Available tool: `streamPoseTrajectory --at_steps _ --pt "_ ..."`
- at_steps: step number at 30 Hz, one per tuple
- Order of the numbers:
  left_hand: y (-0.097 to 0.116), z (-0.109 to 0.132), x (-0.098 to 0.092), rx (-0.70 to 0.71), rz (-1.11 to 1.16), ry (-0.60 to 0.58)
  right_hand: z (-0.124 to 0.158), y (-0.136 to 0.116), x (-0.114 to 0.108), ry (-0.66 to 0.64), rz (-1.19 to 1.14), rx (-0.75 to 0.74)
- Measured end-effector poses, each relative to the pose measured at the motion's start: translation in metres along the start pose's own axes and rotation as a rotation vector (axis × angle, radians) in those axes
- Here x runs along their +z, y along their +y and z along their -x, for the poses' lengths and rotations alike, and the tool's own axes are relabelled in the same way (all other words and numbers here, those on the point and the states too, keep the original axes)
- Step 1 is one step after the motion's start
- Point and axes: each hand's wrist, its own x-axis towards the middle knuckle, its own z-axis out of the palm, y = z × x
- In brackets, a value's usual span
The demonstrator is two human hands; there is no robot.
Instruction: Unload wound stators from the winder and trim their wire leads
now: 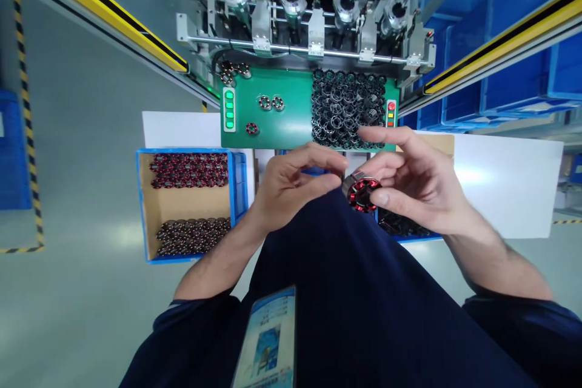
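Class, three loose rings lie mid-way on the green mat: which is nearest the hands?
The lone reddish ring, below the two side-by-side rings, closest to the left hand.

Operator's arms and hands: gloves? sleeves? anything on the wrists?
No gloves: the left hand and right hand are bare, with no ring, watch or wristband visible. The forearms are bare too. The left sleeve and right sleeve are dark navy fabric, plain with no markings in view, and end near the elbows.

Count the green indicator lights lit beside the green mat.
4 green lights in one column at the left edge of the green mat: top, second, third, bottom. None looks hidden.
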Motion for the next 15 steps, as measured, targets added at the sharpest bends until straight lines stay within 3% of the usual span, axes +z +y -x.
streamPoseTrajectory --at_steps 4,7,12,15 --pt "0.025 -0.007 0.001 0.049 -0.077 -0.059 -0.002 0.002 0.002 -0.01 0.034 -0.002" --pt "0.028 -0.007 0.004 0.075 -0.1 -0.042 -0.003 0.006 0.003 -0.009 0.036 -0.005" --pt "-0.009 0.007 0.001 -0.012 -0.112 0.001 -0.002 0.003 -0.002 0.039 -0.009 -0.013" --pt "-0.025 0.012 -0.008 -0.034 -0.176 0.089 -0.001 -0.002 -0.003 0.091 0.021 -0.011"
